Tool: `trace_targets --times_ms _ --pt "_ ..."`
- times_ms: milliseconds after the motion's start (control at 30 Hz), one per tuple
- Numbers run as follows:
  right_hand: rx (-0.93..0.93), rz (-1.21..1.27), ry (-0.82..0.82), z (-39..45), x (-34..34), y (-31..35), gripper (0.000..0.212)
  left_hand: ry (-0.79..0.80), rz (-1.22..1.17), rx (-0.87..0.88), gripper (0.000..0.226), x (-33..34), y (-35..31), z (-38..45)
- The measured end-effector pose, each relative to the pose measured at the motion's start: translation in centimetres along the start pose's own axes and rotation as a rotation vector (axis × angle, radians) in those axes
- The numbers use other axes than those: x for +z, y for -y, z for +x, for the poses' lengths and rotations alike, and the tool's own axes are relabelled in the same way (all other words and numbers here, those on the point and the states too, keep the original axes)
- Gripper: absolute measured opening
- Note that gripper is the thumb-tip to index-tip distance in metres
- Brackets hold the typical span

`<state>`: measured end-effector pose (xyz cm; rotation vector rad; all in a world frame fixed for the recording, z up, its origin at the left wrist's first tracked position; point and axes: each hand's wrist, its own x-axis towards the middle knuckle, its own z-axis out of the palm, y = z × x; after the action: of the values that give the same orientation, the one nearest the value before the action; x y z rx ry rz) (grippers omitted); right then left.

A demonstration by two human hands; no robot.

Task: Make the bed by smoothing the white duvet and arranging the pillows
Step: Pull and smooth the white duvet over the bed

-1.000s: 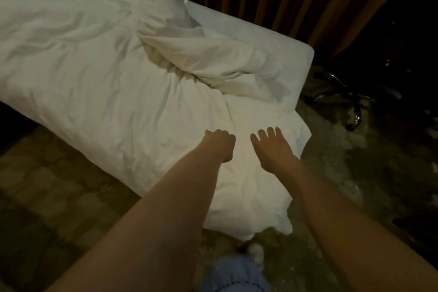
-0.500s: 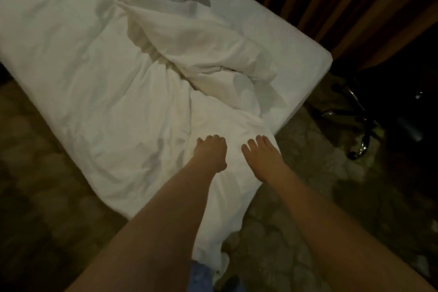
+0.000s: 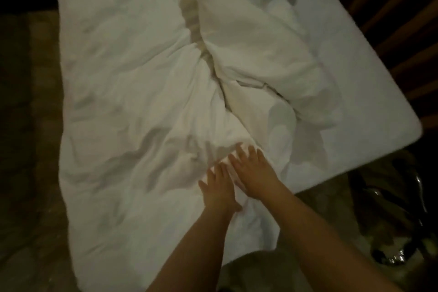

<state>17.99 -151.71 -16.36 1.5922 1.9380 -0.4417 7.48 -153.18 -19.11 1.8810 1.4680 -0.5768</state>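
Head view, looking down at the foot of a bed. One white duvet [image 3: 132,106] covers most of the mattress [image 3: 369,92], crumpled throughout; its near edge hangs over the foot end toward the patterned carpet [image 3: 30,173]. A deep crease runs down the middle of the duvet, and to the right of this crease one thick fold [image 3: 256,54] lies doubled back on top of the cover, leaving a bare strip of mattress along the right side and at the right corner. Whether the bulk under this fold is duvet alone or a pillow cannot be told; no pillow is distinguishable as such.

Two bare hands lie on the duvet near the foot end, just below the bottom of the crease. Left hand [image 3: 219,191]: palm down, fingers straight and slightly spread, resting flat on the cloth. Right hand [image 3: 252,169]: palm down, fingers straight and spread, resting flat just beside and slightly beyond the left; the two hands are nearly touching, and motion blur prevents saying more. Neither hand pinches the fabric. Two forearms enter from the lower edge of the frame.

Surroundings: brown curtain [image 3: 388,7] in vertical pleats beyond the right side of the bed; dark object with shiny metal parts [image 3: 400,218] on the floor beside the right corner, its kind unclear.
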Motion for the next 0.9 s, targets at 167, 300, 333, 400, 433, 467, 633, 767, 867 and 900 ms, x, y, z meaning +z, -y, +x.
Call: trace_targets --times_ms 167,300,333,400,433,467,633,767,867,900 --pt "-0.146 0.038 0.114 3.1 4.3 0.7 0.069 -0.158 0.054 -0.104 0.086 3.4 0.0 2.6" --pt "-0.188 0.059 0.094 3.8 4.9 0.5 0.048 -0.251 0.048 -0.091 0.031 3.1 -0.5 3.4" --pt "-0.203 0.083 0.116 3.8 4.5 0.3 0.048 -0.24 0.045 -0.111 0.021 2.5 -0.9 3.0" --pt "-0.252 0.111 0.167 3.3 3.1 -0.3 0.044 -0.238 0.0 -0.166 0.009 1.6 -1.6 1.9" --pt "-0.289 0.1 0.17 2.8 2.0 -0.7 0.037 -0.219 0.002 -0.179 0.015 1.1 -2.0 1.4" --pt "-0.324 0.084 0.162 2.2 0.5 -1.3 0.033 -0.195 0.005 -0.178 0.022 0.2 -2.5 0.6" --pt "-0.385 -0.01 -0.06 -3.2 -10.1 -4.9 0.029 -0.39 0.058 -0.148 0.031 -8.3 -5.8 -4.6" --pt "-0.344 -0.043 -0.249 -6.7 -15.6 -5.6 0.027 -0.528 0.078 -0.191 0.032 -13.6 -7.1 -8.6" --pt "-0.277 0.062 -0.162 -9.3 -10.7 -4.0 0.029 -0.457 0.085 -0.189 0.031 -9.0 -7.3 -10.4" --pt "-0.273 0.053 -0.078 -10.6 -7.3 -3.4 0.03 -0.379 0.064 -0.185 0.031 -5.4 -7.9 -10.8"
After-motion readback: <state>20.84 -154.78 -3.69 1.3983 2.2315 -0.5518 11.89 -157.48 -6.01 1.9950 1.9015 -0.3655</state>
